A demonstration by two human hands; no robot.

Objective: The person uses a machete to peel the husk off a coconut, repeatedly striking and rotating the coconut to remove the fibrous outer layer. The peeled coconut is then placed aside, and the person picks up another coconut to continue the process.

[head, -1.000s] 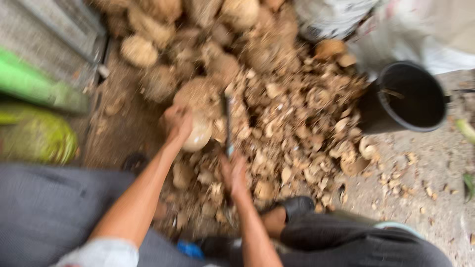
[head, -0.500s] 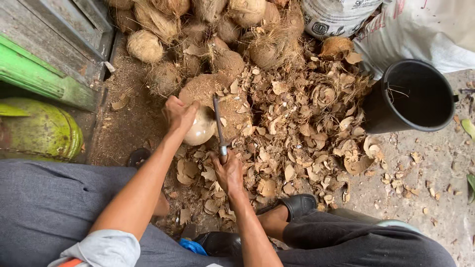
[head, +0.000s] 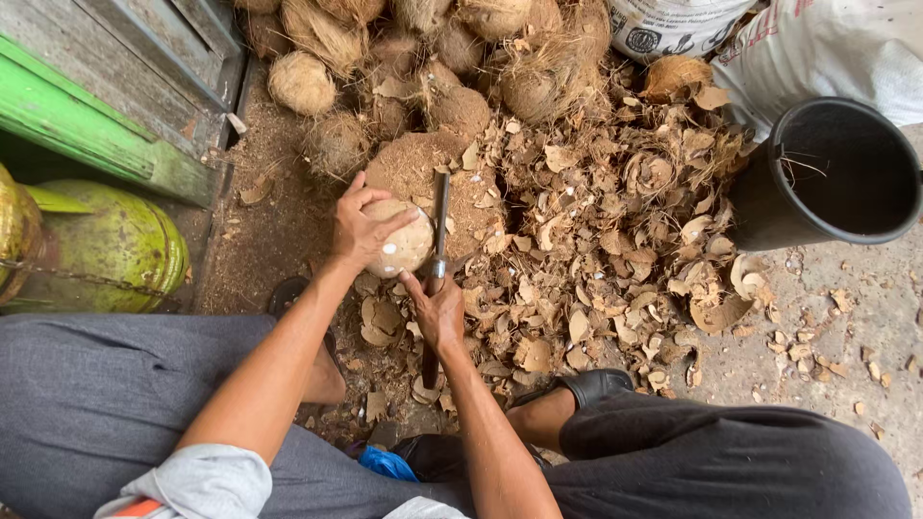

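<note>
Beside black bucket (head: 835,178), toward its left: left hand (head: 363,229) cupping pale, mostly husked coconut (head: 404,240) over dirt floor (head: 269,231), fingers wrapped round it. Right hand (head: 438,309) clenching long blade (head: 439,226), edge touching coconut's right side. Husk scraps (head: 615,240) lying thick between coconut and bucket, so plenty peeling looks done. Unhusked coconuts (head: 385,58) piling beyond, left of bucket: much seems left. Bucket looking empty. Green gas cylinder (head: 106,245) sitting well apart, far left.

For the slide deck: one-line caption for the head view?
Left hand steadies a coconut; right hand holds a knife against it.
</note>
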